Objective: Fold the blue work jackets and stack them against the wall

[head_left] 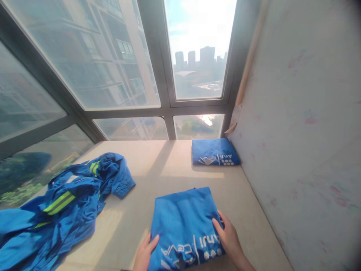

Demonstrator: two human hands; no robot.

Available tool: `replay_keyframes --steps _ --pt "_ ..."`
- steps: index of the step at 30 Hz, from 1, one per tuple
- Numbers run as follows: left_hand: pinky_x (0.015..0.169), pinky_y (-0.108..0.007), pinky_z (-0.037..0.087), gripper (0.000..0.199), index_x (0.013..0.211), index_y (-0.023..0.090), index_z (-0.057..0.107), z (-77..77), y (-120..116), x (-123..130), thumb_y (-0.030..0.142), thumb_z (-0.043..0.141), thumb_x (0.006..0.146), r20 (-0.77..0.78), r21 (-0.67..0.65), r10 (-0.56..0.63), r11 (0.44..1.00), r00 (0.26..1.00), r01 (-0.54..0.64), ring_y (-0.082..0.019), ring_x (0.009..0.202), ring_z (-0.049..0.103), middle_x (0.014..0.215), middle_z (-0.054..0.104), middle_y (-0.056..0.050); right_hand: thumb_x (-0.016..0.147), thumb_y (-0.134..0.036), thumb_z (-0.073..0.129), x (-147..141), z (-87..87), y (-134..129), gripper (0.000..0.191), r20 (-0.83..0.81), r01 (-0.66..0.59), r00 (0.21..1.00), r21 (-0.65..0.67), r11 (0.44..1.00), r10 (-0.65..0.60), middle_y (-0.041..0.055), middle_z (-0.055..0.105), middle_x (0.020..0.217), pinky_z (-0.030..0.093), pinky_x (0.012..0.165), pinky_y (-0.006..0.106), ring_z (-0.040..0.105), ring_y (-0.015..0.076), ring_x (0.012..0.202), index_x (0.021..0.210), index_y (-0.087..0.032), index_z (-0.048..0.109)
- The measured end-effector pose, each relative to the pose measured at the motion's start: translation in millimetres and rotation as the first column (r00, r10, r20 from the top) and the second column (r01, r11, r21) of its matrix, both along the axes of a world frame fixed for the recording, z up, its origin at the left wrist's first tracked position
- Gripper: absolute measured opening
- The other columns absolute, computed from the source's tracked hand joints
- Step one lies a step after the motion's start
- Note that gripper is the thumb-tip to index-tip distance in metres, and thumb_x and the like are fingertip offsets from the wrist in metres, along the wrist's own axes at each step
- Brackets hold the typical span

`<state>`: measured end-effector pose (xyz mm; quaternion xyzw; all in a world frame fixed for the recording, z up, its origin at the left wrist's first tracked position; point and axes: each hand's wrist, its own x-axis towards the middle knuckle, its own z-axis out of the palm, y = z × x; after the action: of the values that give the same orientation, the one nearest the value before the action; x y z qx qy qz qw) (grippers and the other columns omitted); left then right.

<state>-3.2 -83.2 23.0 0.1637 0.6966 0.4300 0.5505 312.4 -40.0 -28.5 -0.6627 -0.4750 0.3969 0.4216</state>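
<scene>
A folded blue work jacket (180,218) with white lettering, upside down from here, lies at the front of the pale board surface. My left hand (145,250) grips its left edge, thumb on top and fingers hidden beneath. On the opposite edge, my right hand (228,235) pinches the cloth between thumb and fingers. I cannot tell whether the jacket is lifted slightly or resting on the surface.
Another folded blue garment (216,152) with the same lettering sits at the back right against the wall (304,150). Crumpled blue clothing (79,195) with yellow-green reflective strips spreads along the left. Window frames (166,112) border the pale surface (124,222) at the back.
</scene>
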Motion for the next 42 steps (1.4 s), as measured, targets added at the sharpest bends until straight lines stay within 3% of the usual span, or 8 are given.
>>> replay_keyframes --steps 7,14,20,23,27,30,33,42 --pt "0.092 -0.042 0.058 0.052 0.120 0.015 0.067 50.7 101.6 65.9 0.028 0.078 0.071 0.201 0.252 -0.179 0.960 0.963 0.125 -0.030 0.101 0.073 0.114 0.075 -0.012 0.079 -0.059 0.059 47.9 44.1 71.2 0.061 0.056 0.148 0.986 0.117 0.982 -0.155 0.0158 0.071 0.117 0.053 0.093 0.042 0.068 0.0302 0.103 0.117 -0.012 0.071" --pt "0.088 -0.039 0.057 0.054 0.128 0.013 0.063 108.4 257.8 113.0 0.034 0.074 0.079 -0.029 0.532 -0.440 0.753 0.897 0.387 -0.026 0.096 0.071 0.115 0.073 -0.013 0.084 -0.055 0.058 115.6 131.3 194.6 0.060 0.193 0.208 0.936 0.367 0.907 -0.293 0.0145 0.070 0.118 0.051 0.092 0.040 0.066 0.0271 0.099 0.125 -0.013 0.066" --pt "0.092 -0.044 0.054 0.043 0.125 0.015 0.061 97.0 368.3 142.1 0.043 0.062 0.093 -0.439 0.300 -0.383 0.791 0.813 0.534 -0.023 0.104 0.066 0.120 0.067 -0.011 0.091 -0.040 0.055 139.7 154.5 283.5 0.052 0.530 0.215 0.798 0.196 0.957 -0.288 0.0220 0.068 0.114 0.049 0.091 0.042 0.064 0.0323 0.106 0.130 -0.006 0.058" --pt "0.102 -0.050 0.046 0.039 0.125 0.014 0.060 61.2 355.4 140.1 0.039 0.055 0.096 -0.553 0.188 -0.344 0.836 0.759 0.516 -0.028 0.121 0.059 0.129 0.062 -0.016 0.093 -0.034 0.050 134.7 108.4 274.7 0.053 0.657 0.232 0.688 0.203 0.951 -0.309 0.0257 0.064 0.122 0.048 0.092 0.042 0.062 0.0337 0.111 0.136 -0.003 0.051" --pt "0.122 -0.052 0.015 0.045 0.132 0.011 0.060 -13.3 269.0 114.6 0.025 0.052 0.090 -0.741 0.111 -0.298 0.829 0.602 0.548 -0.033 0.148 0.027 0.153 0.044 -0.019 0.095 -0.028 0.036 119.6 9.0 214.6 0.049 0.696 0.061 0.679 0.263 0.963 -0.233 0.0213 0.060 0.134 0.044 0.101 0.040 0.057 0.0284 0.122 0.136 -0.005 0.052" --pt "0.120 -0.052 0.020 0.051 0.141 0.017 0.056 -63.4 203.1 89.3 0.027 0.044 0.092 -0.966 -0.147 -0.252 0.701 0.050 0.698 -0.032 0.147 0.031 0.157 0.039 -0.013 0.095 -0.029 0.036 111.1 -42.6 172.0 0.048 0.794 -0.082 0.594 0.218 0.972 -0.129 0.0171 0.054 0.143 0.034 0.112 0.048 0.047 0.0309 0.134 0.133 -0.011 0.058" --pt "0.117 -0.049 0.029 0.053 0.146 0.021 0.051 -85.6 168.2 74.0 0.029 0.041 0.094 -0.941 -0.338 -0.253 0.640 -0.227 0.690 -0.031 0.145 0.036 0.157 0.039 -0.011 0.095 -0.029 0.036 109.0 -55.0 156.8 0.049 0.846 -0.093 0.525 0.167 0.982 -0.094 0.0159 0.049 0.148 0.025 0.115 0.053 0.036 0.0328 0.141 0.135 -0.012 0.058" --pt "0.120 -0.049 0.024 0.058 0.149 0.021 0.046 -62.0 155.8 87.6 0.033 0.046 0.092 -0.923 -0.344 -0.368 0.648 -0.116 0.680 -0.031 0.148 0.030 0.160 0.034 -0.011 0.093 -0.030 0.034 115.4 -47.0 154.2 0.051 0.866 -0.133 0.491 0.181 0.974 -0.093 0.0203 0.053 0.141 0.026 0.113 0.053 0.036 0.0343 0.140 0.132 -0.010 0.061"
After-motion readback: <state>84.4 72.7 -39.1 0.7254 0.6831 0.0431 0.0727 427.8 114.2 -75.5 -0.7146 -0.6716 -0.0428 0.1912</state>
